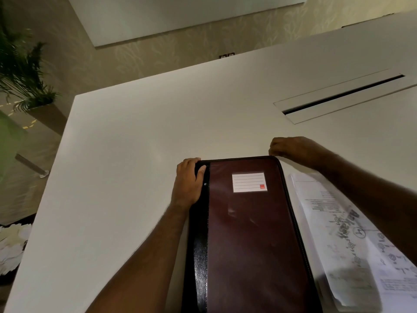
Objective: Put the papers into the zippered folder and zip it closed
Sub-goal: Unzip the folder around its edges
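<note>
A dark maroon zippered folder point(250, 236) with a black spine and a white label lies flat and closed on the white table point(140, 136). My left hand point(187, 184) grips the folder's far left corner at the spine, thumb on top. My right hand point(291, 149) is at the folder's far right corner, fingers pinched together at the zipper track; the zipper pull itself is hidden by the fingers. A stack of printed papers point(352, 242) lies on the table just right of the folder, partly under my right forearm.
A long cable slot with a hinged cover point(343, 96) is set into the table at the far right. The table's left edge runs diagonally; beyond it stand a potted plant point(22, 71) and a floor area. A wall lies behind the table.
</note>
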The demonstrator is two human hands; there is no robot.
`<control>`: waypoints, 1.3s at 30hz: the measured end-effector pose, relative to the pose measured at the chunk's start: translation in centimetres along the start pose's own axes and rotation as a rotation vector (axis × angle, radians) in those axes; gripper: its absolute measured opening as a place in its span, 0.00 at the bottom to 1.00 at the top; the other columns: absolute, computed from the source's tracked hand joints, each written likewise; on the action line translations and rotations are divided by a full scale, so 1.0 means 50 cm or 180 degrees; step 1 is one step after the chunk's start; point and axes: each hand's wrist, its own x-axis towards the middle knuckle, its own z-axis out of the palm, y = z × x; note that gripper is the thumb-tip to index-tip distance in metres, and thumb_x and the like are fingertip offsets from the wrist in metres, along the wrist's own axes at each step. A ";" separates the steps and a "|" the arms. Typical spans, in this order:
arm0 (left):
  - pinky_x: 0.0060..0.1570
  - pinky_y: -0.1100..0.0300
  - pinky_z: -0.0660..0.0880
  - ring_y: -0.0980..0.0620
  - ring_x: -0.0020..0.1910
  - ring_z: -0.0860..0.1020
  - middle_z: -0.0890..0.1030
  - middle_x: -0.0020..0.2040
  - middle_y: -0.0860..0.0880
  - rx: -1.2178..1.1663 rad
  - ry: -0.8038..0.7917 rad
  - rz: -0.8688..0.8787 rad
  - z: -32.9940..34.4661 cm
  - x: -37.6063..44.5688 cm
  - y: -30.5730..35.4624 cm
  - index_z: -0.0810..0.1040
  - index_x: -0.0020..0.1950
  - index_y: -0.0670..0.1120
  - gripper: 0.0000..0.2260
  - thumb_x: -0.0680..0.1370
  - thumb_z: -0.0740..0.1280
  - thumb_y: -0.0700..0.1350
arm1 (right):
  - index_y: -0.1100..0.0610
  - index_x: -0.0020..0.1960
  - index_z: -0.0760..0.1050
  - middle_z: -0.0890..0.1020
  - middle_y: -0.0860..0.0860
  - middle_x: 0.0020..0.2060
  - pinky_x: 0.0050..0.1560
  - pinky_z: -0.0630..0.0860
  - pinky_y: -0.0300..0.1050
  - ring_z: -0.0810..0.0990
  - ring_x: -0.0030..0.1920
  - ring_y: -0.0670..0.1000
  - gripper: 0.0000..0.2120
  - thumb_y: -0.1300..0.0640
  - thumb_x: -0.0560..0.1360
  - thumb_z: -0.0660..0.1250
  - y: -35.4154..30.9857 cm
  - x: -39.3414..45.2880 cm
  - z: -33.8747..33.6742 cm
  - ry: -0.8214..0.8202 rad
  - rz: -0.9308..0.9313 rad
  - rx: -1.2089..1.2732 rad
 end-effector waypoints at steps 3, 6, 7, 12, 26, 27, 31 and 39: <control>0.65 0.63 0.63 0.54 0.70 0.66 0.75 0.68 0.50 -0.0008 0.0013 -0.0010 0.002 0.000 0.000 0.73 0.71 0.47 0.17 0.85 0.60 0.52 | 0.53 0.59 0.83 0.83 0.49 0.55 0.49 0.73 0.41 0.83 0.54 0.49 0.08 0.59 0.85 0.66 0.003 -0.017 0.006 0.0007 0.0206 0.0216; 0.66 0.63 0.63 0.54 0.70 0.66 0.74 0.68 0.50 0.0012 0.0026 -0.0028 0.002 0.000 0.001 0.73 0.72 0.47 0.17 0.85 0.60 0.52 | 0.55 0.60 0.83 0.85 0.50 0.55 0.52 0.75 0.43 0.84 0.54 0.51 0.08 0.59 0.85 0.66 -0.004 -0.030 0.008 0.0097 0.0314 0.0436; 0.66 0.63 0.63 0.54 0.70 0.66 0.74 0.68 0.50 0.0013 0.0016 -0.0038 0.002 0.000 0.001 0.73 0.72 0.47 0.17 0.85 0.60 0.52 | 0.56 0.60 0.83 0.85 0.51 0.55 0.53 0.77 0.45 0.84 0.54 0.52 0.08 0.60 0.85 0.66 -0.007 -0.034 0.010 0.0114 0.0341 0.0502; 0.66 0.62 0.62 0.52 0.70 0.65 0.74 0.68 0.49 0.0041 -0.0078 -0.0053 -0.005 0.004 0.009 0.73 0.71 0.46 0.15 0.85 0.61 0.49 | 0.59 0.60 0.83 0.85 0.54 0.53 0.54 0.80 0.53 0.83 0.52 0.54 0.07 0.62 0.84 0.67 -0.021 -0.037 0.024 0.0209 0.0505 0.0784; 0.66 0.49 0.67 0.46 0.61 0.76 0.82 0.59 0.48 0.1037 -0.0793 0.0971 0.094 0.072 0.236 0.82 0.62 0.47 0.17 0.84 0.60 0.54 | 0.58 0.55 0.84 0.83 0.52 0.50 0.50 0.77 0.46 0.79 0.50 0.49 0.04 0.62 0.82 0.70 -0.012 -0.035 0.047 0.0529 0.0505 0.1110; 0.66 0.49 0.67 0.46 0.62 0.76 0.82 0.61 0.48 0.0973 -0.0915 0.0944 0.107 0.074 0.250 0.81 0.64 0.47 0.18 0.84 0.60 0.56 | 0.57 0.54 0.84 0.83 0.52 0.50 0.50 0.76 0.46 0.79 0.50 0.49 0.04 0.61 0.82 0.70 -0.013 -0.035 0.047 0.0541 0.0493 0.1104; 0.66 0.47 0.63 0.48 0.64 0.75 0.79 0.63 0.49 0.0641 -0.1230 0.0661 0.150 0.079 0.279 0.79 0.66 0.49 0.19 0.82 0.62 0.59 | 0.57 0.54 0.83 0.83 0.51 0.50 0.50 0.72 0.43 0.79 0.51 0.50 0.04 0.61 0.82 0.71 -0.013 -0.043 0.054 0.0633 0.0518 0.1040; 0.63 0.47 0.62 0.49 0.64 0.72 0.78 0.63 0.52 0.0271 -0.1071 0.0511 0.172 0.081 0.270 0.79 0.63 0.51 0.16 0.79 0.68 0.58 | 0.58 0.55 0.83 0.84 0.53 0.50 0.51 0.76 0.49 0.80 0.52 0.54 0.05 0.60 0.83 0.69 -0.019 -0.058 0.052 0.0710 0.0544 0.0972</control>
